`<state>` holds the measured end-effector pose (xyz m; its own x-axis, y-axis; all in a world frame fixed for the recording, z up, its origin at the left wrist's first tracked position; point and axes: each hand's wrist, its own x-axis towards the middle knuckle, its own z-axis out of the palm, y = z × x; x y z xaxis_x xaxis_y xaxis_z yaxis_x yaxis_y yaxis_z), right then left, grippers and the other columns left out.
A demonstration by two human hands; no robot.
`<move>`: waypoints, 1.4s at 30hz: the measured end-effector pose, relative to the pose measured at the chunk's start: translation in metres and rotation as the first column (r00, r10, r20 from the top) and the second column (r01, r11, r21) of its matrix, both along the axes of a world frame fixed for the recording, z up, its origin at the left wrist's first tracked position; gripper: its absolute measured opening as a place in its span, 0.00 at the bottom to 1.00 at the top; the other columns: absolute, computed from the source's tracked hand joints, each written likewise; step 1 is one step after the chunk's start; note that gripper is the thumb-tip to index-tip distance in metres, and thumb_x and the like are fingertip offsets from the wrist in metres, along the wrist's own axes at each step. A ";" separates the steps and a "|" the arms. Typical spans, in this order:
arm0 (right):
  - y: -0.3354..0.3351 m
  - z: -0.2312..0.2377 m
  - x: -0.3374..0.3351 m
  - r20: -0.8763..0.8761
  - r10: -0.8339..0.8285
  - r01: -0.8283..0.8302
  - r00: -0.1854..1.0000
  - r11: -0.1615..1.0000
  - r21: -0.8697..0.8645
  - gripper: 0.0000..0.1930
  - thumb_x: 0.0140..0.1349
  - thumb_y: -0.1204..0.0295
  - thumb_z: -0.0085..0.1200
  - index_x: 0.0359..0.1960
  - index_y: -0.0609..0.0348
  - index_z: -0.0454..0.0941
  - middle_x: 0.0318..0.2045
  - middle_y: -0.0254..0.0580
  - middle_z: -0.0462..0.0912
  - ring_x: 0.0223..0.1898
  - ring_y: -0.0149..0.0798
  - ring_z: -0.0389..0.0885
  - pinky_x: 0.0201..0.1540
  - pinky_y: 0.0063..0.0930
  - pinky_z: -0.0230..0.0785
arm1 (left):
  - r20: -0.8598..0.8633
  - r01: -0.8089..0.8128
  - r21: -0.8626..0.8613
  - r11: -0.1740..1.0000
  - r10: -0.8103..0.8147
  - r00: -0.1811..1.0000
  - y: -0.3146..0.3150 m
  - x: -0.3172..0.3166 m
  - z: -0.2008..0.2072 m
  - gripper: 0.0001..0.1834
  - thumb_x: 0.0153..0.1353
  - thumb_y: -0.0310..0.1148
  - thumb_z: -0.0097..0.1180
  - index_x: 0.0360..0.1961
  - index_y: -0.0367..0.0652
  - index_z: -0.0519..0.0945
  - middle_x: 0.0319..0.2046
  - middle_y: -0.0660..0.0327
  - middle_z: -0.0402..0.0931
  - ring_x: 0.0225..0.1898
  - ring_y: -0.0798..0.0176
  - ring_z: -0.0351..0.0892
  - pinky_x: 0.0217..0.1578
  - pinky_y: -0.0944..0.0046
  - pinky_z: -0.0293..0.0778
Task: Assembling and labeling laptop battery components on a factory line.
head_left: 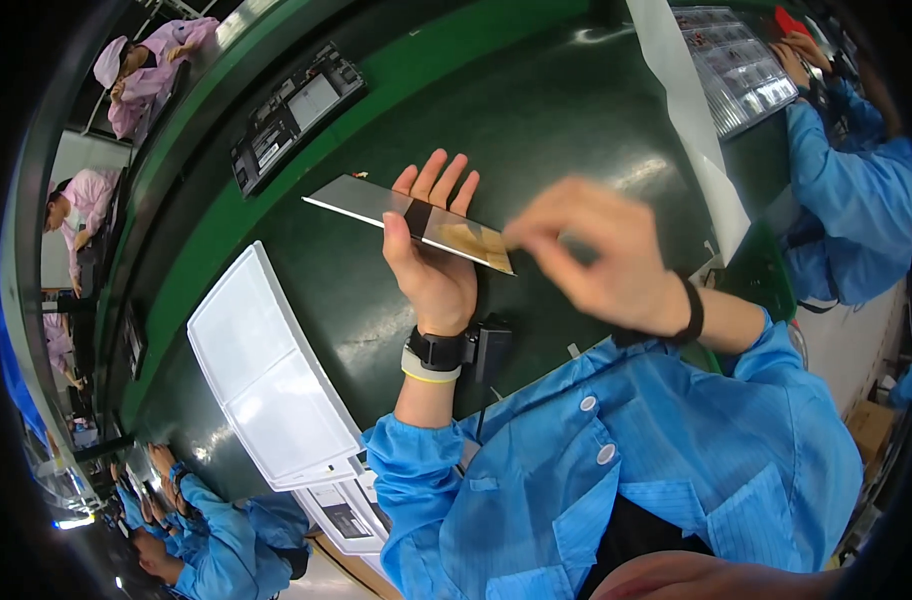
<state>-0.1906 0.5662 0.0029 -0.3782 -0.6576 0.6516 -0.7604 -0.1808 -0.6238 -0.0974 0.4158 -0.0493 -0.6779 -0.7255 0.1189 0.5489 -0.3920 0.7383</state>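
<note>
My left hand, palm up, holds a thin rectangular panel between thumb and fingers, tilted above the green work surface. The panel is grey on its left part, with a dark band across the middle and a shiny gold-toned right end. At that right end is my right hand, blurred by motion, its thumb and forefinger brought together in a pinch. Whether anything is between those fingertips, I cannot make out. Bands and a small black box are at my left wrist.
A black electronic chassis lies at the back on the green table. White shallow trays stand to the left. A white sheet hangs at the right, beside a clear compartment tray where a co-worker in blue works. Other people sit along the left.
</note>
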 end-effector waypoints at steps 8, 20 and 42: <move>0.022 -0.022 0.024 0.063 -0.068 0.064 0.996 0.996 0.069 0.08 0.55 0.81 0.66 0.37 0.60 0.84 0.32 0.42 0.82 0.31 0.43 0.84 0.32 0.32 0.76 | -0.008 0.025 -0.140 0.990 -0.026 1.000 0.014 -0.007 -0.013 0.40 0.69 0.57 0.51 0.68 0.34 0.61 0.64 0.39 0.67 0.65 0.39 0.71 0.69 0.38 0.65; 0.233 -0.031 -0.016 0.152 -0.747 0.761 0.648 0.643 -0.085 0.10 0.66 0.87 0.58 0.48 0.68 0.81 0.42 0.42 0.84 0.41 0.30 0.84 0.46 0.22 0.76 | -0.156 0.460 0.133 0.878 -0.440 0.884 0.022 0.000 -0.003 0.48 0.67 0.68 0.38 0.71 0.36 0.62 0.66 0.36 0.65 0.66 0.34 0.69 0.72 0.36 0.58; 0.069 0.024 -0.046 0.454 -0.018 0.050 0.891 0.997 -0.059 0.21 0.68 0.65 0.63 0.57 0.65 0.77 0.44 0.47 0.85 0.39 0.35 0.86 0.42 0.29 0.79 | 0.420 0.369 -0.903 0.220 0.268 0.867 0.032 -0.004 0.067 0.53 0.42 0.35 0.76 0.70 0.35 0.62 0.55 0.49 0.75 0.51 0.54 0.79 0.53 0.56 0.75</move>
